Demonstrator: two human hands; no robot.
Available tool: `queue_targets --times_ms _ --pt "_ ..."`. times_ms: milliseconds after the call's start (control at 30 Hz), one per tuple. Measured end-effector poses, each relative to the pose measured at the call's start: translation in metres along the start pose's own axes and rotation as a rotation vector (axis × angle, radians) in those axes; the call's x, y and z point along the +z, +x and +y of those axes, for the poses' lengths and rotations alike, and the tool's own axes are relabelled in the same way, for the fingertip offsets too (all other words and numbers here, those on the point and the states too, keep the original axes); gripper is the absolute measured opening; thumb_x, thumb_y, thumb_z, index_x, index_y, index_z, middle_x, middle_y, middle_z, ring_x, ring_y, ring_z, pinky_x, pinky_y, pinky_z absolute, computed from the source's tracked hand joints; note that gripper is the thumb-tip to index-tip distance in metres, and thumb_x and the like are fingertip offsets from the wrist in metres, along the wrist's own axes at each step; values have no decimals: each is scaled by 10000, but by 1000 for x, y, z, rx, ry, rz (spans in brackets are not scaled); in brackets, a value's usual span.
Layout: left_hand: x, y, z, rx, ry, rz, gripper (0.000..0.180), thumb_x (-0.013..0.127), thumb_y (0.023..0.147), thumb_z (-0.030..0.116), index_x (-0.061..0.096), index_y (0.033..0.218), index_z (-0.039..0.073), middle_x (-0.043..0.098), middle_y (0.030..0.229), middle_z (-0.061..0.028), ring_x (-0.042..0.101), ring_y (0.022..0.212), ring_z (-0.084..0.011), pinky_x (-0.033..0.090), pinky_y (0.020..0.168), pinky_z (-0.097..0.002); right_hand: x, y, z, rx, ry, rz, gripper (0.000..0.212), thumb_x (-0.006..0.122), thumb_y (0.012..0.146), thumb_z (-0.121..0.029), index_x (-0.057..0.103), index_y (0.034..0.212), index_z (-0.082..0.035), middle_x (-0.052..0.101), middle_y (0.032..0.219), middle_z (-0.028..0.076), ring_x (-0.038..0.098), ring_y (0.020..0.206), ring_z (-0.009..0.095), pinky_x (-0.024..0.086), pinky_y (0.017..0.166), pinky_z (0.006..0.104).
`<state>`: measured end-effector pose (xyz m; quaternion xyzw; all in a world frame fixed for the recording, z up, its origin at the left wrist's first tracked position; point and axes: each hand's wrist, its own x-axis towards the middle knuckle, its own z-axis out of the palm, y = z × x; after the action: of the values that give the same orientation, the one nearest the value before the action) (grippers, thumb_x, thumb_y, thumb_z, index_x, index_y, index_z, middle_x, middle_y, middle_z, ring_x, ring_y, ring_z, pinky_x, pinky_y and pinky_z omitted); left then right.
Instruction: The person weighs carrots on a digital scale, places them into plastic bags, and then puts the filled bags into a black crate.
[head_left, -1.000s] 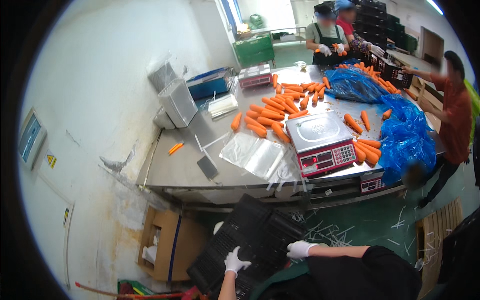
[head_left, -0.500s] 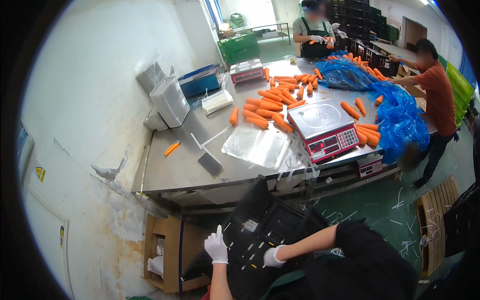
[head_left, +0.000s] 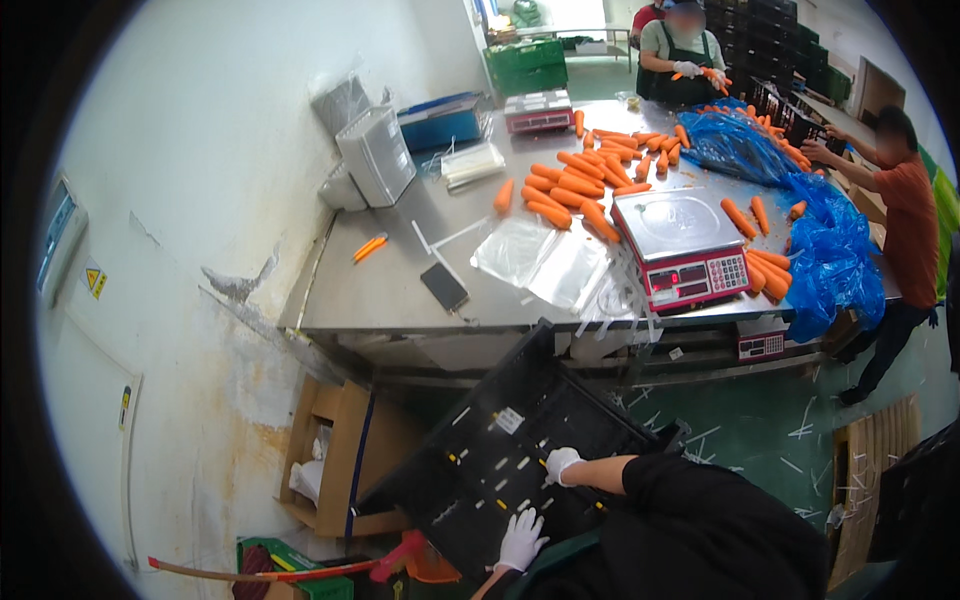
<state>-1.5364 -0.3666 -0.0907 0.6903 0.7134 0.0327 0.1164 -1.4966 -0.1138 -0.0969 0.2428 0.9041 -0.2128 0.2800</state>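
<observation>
Before the metal bench (head_left: 380,300) is a black crate (head_left: 530,440) with white and yellow spots. Its near side has the left hand (head_left: 520,541), fingers spread wide; how open the right hand (head_left: 562,465) is, I cannot tell.

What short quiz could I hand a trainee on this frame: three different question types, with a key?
1. Multiple choice: which thing are the left hand and right hand both nearest to?
a) the cardboard box
b) the black crate
c) the wall sign
2. True or false: the clear bags lie on the metal table, to the left of the nearer scale.
3. Fill in the colour: the crumpled plastic at the right of the table is ____.

Key: 1. b; 2. true; 3. blue.
</observation>
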Motion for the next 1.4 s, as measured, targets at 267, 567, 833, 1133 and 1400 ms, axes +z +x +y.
queue_targets --times_ms 267,567,833,1133,1400 --pt "-48 13 -8 163 36 79 328 550 902 383 589 683 142 576 672 -35 580 730 -215 422 819 -379 -53 -29 9 8 111 104 286 599 757 -247 728 932 -62 705 940 147 687 899 307 537 747 413" --pt "-174 -145 -27 -206 231 -96 346 608 832 366 608 578 130 552 538 -85 573 586 -268 410 590 -405 -227 -149 135 95 -18 542 252 663 683 -249 699 791 -24 674 813 181 672 743 329 543 674 401" --pt "-208 -38 29 -113 131 51 434 637 820 393 617 1186 161 542 1261 -132 458 1229 -308 300 1053 -502 -145 -138 18 -884 -52 127 228 587 842 -248 657 870 -33 667 813 165 663 789 346 535 697 412" --pt "-190 -111 -1 -977 70 340 729 724 722 130 452 1393 208 273 1505 -197 295 1367 -380 228 1118 -512 -198 -140 99 -142 38 1070 333 690 761 -269 566 909 3 608 763 203 617 748 402 508 719 473" --pt "-116 -178 3 -1173 -913 1121 792 476 712 -246 392 1437 62 392 1461 -114 509 1174 -221 496 799 -251 -225 -101 102 -11 451 469 325 600 807 -292 614 875 26 666 669 161 679 685 309 514 698 414"
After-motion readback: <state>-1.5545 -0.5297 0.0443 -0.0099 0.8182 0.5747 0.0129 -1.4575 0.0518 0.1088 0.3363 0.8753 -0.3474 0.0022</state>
